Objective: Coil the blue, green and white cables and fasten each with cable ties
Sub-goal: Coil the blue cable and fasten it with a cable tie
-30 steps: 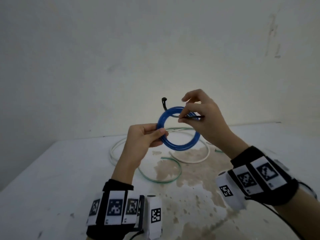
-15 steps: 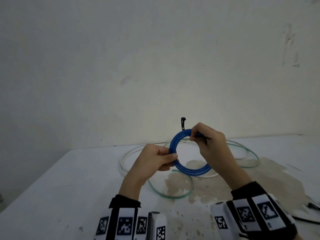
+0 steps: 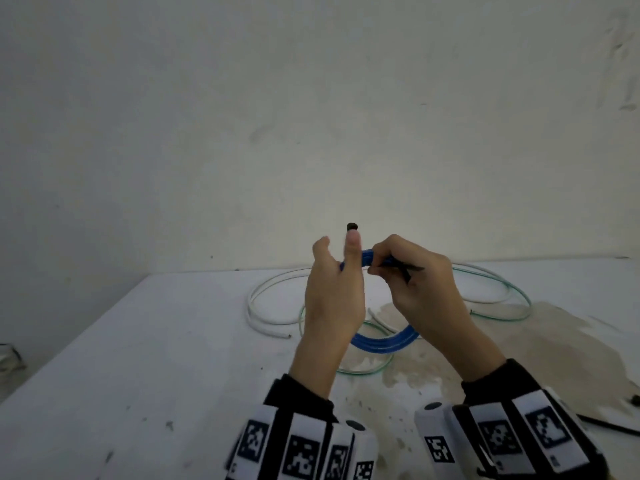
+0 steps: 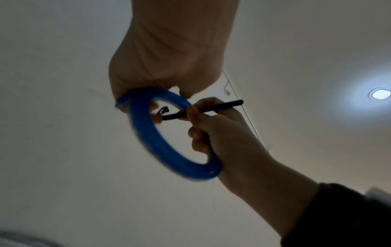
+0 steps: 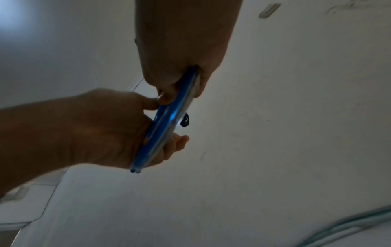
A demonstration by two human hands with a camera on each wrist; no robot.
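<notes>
At centre frame of the head view, the blue cable coil (image 3: 384, 341) is being pinched at its upper rim by the left hand (image 3: 334, 299), while the black cable tie (image 4: 203, 110) is being gripped between the curled fingers of the right hand (image 3: 426, 296). The coil is being judged light, springy and smooth, best clamped across all turns. Glossy stacked loops are being shown; green cable (image 3: 498, 303) and white cable (image 3: 266, 299) are lying loose on the table (image 3: 156, 358) behind.

Both hands hide most of the blue coil (image 3: 384, 341) and black tie (image 3: 352, 226).
</notes>
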